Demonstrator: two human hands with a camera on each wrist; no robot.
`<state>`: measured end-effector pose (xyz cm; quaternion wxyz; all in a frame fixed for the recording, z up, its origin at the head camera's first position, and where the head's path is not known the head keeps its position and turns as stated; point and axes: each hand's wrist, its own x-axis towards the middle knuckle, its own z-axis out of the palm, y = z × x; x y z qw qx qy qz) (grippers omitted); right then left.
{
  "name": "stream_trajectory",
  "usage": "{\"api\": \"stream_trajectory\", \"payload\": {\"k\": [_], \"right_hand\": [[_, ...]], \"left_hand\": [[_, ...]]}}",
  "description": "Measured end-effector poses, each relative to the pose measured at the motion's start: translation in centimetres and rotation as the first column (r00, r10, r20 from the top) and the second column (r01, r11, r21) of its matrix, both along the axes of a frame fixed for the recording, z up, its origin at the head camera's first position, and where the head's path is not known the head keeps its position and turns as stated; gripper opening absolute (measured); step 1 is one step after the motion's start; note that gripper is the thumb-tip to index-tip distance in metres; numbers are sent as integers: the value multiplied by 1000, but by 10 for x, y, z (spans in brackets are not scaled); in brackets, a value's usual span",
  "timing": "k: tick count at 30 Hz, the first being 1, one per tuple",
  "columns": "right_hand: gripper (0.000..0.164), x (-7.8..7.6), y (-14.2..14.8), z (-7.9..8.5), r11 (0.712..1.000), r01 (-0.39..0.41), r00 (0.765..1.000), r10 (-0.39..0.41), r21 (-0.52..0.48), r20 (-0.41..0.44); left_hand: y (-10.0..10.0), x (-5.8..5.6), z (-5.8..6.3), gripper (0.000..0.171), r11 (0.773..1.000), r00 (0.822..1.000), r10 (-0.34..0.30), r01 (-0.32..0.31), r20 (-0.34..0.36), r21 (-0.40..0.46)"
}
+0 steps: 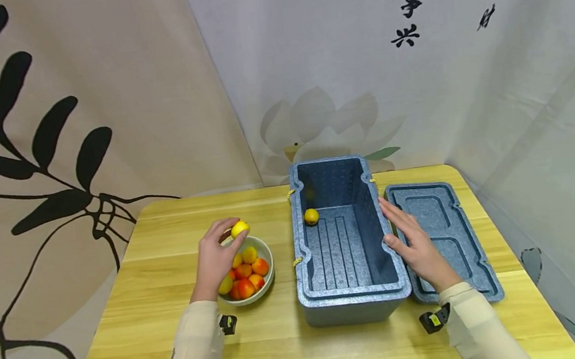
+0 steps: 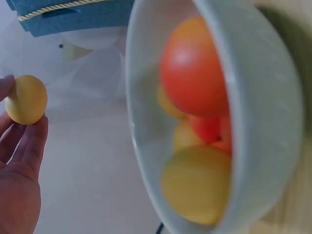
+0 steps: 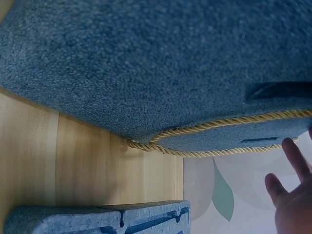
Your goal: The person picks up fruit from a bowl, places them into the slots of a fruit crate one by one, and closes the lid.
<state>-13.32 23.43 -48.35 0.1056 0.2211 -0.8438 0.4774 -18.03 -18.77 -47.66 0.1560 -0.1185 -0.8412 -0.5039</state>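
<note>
My left hand (image 1: 216,261) pinches a small yellow fruit (image 1: 239,228) between thumb and fingertips, above the far rim of a pale bowl (image 1: 272,273). In the left wrist view the held yellow fruit (image 2: 27,100) is out beside the bowl (image 2: 273,97), which holds several red-orange and yellow fruits (image 1: 246,288). My right hand (image 1: 419,248) rests with fairly straight fingers on the right rim of a blue-grey foam box (image 1: 353,299). Inside that box, against its left wall, lies one yellow fruit (image 1: 311,217). In the right wrist view the fingers (image 3: 295,156) are beside the box's far end.
The box's lid (image 1: 443,234) lies flat on the wooden table (image 1: 263,355), right of the box. A gold rope (image 3: 204,129) hangs along the box's side. Behind the table hangs a printed cloth (image 1: 165,99).
</note>
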Motion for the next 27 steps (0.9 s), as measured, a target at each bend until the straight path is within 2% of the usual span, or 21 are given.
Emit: {"api": "stream_trajectory", "payload": {"k": [12, 16, 18, 19, 23, 25, 27], "right_hand": [[60, -1, 1, -3, 1000, -1, 1000, 0, 4, 8], [60, 0, -1, -1, 1000, 0, 1000, 0, -5, 14], [59, 5, -6, 10, 1000, -1, 1000, 2, -18, 27], [60, 5, -6, 11, 1000, -2, 1000, 3, -23, 28], [60, 4, -5, 9, 1000, 1, 1000, 0, -24, 30], [60, -1, -1, -2, 1000, -1, 1000, 1, -18, 15], [59, -1, -1, -1, 1000, -6, 1000, 6, -18, 8]], "left_hand": [[28, -15, 19, 31, 997, 997, -53, 56, -48, 60], [35, -17, 24, 31, 996, 996, -77, 78, -40, 42], [38, -18, 27, 32, 996, 996, -87, 87, -28, 23], [40, -19, 28, 32, 996, 996, -91, 91, -25, 11], [46, -25, 38, 33, 994, 994, -108, 107, -27, -15], [49, -28, 43, 33, 993, 992, -117, 117, -37, -21], [51, -31, 48, 34, 993, 992, -121, 121, -46, -15]]}}
